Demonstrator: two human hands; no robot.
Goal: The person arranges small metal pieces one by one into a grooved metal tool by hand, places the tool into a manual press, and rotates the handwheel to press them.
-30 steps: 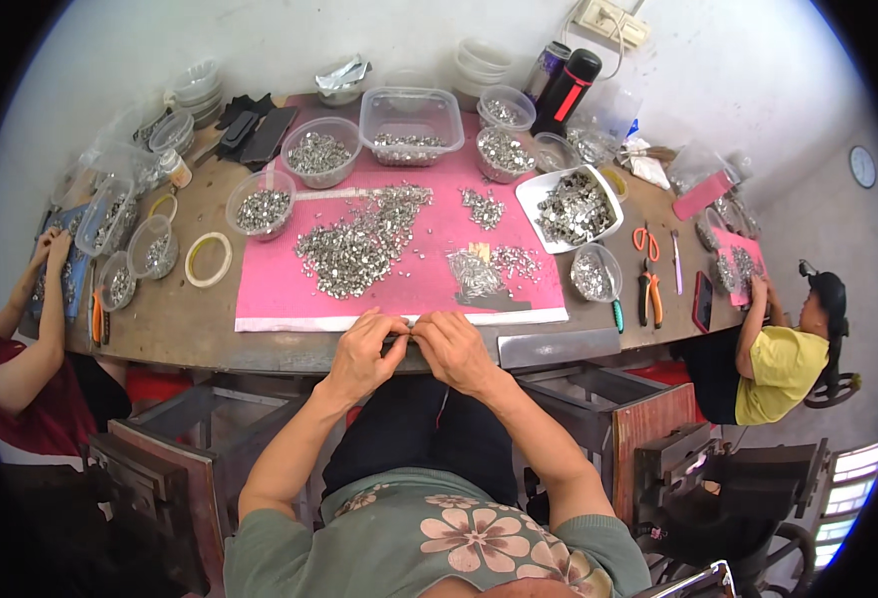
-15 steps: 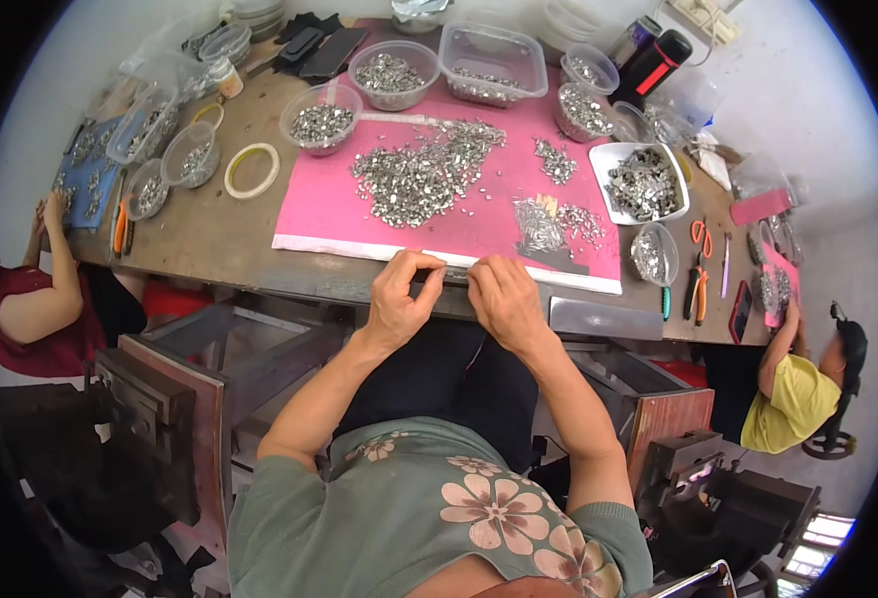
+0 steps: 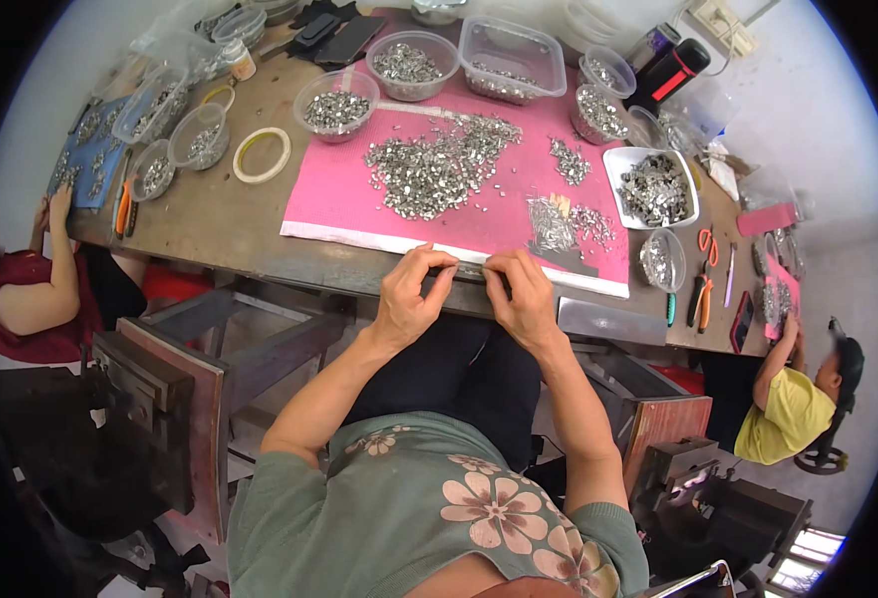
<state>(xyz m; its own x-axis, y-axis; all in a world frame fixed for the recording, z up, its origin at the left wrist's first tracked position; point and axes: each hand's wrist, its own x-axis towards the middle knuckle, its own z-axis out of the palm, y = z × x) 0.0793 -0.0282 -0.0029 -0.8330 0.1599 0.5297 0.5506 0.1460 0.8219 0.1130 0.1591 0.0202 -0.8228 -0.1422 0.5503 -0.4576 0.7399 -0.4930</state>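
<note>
At the front edge of the pink mat [image 3: 334, 204], my left hand [image 3: 411, 297] and my right hand [image 3: 524, 299] face each other. Thumb and forefinger are pinched together on each, a short gap apart. Whatever sits between the fingertips is too small to make out. Beyond them a heap of small shiny metal pieces [image 3: 429, 169] spreads over the mat. Right of the heap lie a bunch of thin metal pins [image 3: 551, 227] and a small scatter of metal pieces [image 3: 591, 227]. A smaller pile [image 3: 569, 161] lies behind these.
Clear tubs [image 3: 334, 130] of metal pieces line the back, with a white tray [image 3: 693, 214] at right. Orange-handled pliers [image 3: 700, 299], scissors [image 3: 708, 244] and a tape roll [image 3: 282, 169] lie on the table [image 3: 215, 214]. Co-workers sit at left [image 3: 35, 294] and right [image 3: 796, 404].
The view has shifted slightly, so the table appears a little to the right. My hands remain at the mat's front edge with fingers pinched; the heaps look unchanged.
</note>
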